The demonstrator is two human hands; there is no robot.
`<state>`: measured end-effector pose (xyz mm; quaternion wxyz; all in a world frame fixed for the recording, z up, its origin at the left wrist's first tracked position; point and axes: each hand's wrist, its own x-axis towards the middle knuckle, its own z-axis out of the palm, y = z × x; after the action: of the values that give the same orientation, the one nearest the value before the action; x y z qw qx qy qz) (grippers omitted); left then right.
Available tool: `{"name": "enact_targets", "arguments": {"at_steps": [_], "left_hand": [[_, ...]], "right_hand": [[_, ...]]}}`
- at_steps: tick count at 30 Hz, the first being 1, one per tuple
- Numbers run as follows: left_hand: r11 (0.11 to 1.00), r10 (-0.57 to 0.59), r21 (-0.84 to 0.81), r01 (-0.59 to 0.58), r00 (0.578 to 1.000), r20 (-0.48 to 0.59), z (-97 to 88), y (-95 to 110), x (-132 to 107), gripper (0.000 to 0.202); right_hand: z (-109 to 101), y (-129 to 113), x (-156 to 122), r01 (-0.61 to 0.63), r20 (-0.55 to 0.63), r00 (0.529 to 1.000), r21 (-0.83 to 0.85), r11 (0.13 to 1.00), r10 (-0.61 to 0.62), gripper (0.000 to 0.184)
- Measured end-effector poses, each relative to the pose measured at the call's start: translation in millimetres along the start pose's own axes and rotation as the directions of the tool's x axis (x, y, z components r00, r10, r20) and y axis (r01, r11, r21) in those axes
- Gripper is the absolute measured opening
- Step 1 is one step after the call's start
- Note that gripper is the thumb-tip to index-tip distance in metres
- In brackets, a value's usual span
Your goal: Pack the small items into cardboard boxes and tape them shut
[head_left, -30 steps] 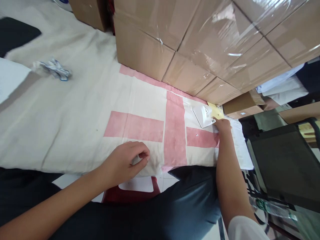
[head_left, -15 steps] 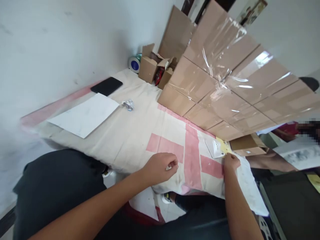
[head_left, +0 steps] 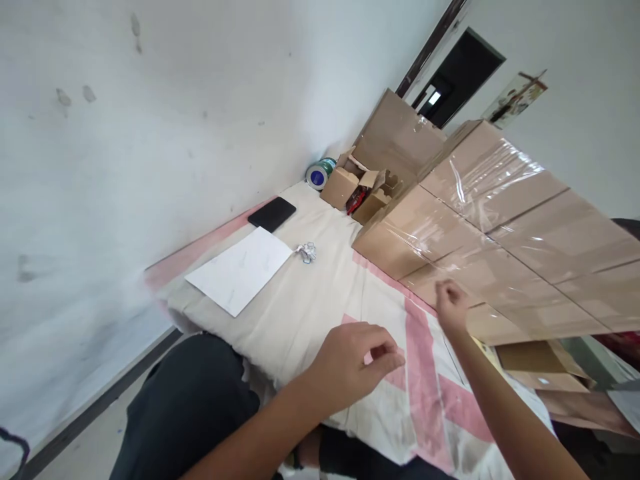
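Observation:
My left hand (head_left: 357,360) hovers low over the front of the cloth-covered surface (head_left: 295,320). Its fingers curl loosely toward the thumb, and the gap inside the curl is empty. Farther right, my right hand (head_left: 451,307) is raised in front of the stacked cardboard boxes (head_left: 435,227), fingers folded in. Whether anything is inside that grip cannot be seen. A flat white piece (head_left: 453,360) on the cloth is partly hidden by my right forearm. On the left lie a white sheet of paper (head_left: 240,270), a black phone-like slab (head_left: 273,214) and a crumpled wad (head_left: 307,252).
The boxes, wrapped in clear film, wall off the right side. Small open cartons (head_left: 343,187) and a roll of tape (head_left: 317,175) sit at the far corner. An open cardboard box (head_left: 543,363) stands at right. A white wall (head_left: 150,133) borders the left.
The view has swung left. My right hand has risen from beside the flat white piece to in front of the boxes. My left hand keeps its curled shape.

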<state>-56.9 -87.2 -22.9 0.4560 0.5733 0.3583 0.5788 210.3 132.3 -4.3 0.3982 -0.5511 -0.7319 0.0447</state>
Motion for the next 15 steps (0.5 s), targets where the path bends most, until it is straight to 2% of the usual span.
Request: {"name": "enact_targets", "arguments": {"at_steps": [3, 6, 8, 11, 13, 15], "left_hand": [[0.999, 0.036, 0.011, -0.036, 0.998, 0.045, -21.4, -5.2, 4.0, 0.036], [0.999, -0.032, 0.04, 0.036, 0.996, -0.088, -32.0, -19.2, 7.4, 0.051], [0.995, -0.058, 0.069, 0.072, 0.983, -0.177, -38.0, -29.6, 7.9, 0.049], [0.986, -0.091, 0.115, 0.12, 0.968, -0.233, -52.0, -37.9, 5.7, 0.033], [0.975, -0.106, 0.158, 0.155, 0.954, -0.28, -64.0, -36.0, 2.2, 0.027], [0.968, -0.04, 0.226, 0.108, 0.956, -0.289, -76.7, -28.6, -1.3, 0.028]], "right_hand": [[112.0, -50.2, 15.0, 0.008, 0.152, 0.987, 0.267, 0.964, -0.051, 0.031], [218.6, -102.6, 42.8, -0.083, 0.175, 0.985, 0.484, 0.871, -0.004, 0.028], [273.0, -129.3, 68.1, -0.152, 0.137, 0.987, 0.588, 0.795, 0.087, 0.029], [323.8, -146.7, 101.8, -0.227, 0.05, 0.962, 0.693, 0.684, 0.269, 0.036], [341.6, -145.2, 113.6, -0.255, 0.017, 0.931, 0.746, 0.615, 0.365, 0.043], [352.2, -138.7, 116.5, -0.271, 0.024, 0.91, 0.791, 0.549, 0.414, 0.051]]}}
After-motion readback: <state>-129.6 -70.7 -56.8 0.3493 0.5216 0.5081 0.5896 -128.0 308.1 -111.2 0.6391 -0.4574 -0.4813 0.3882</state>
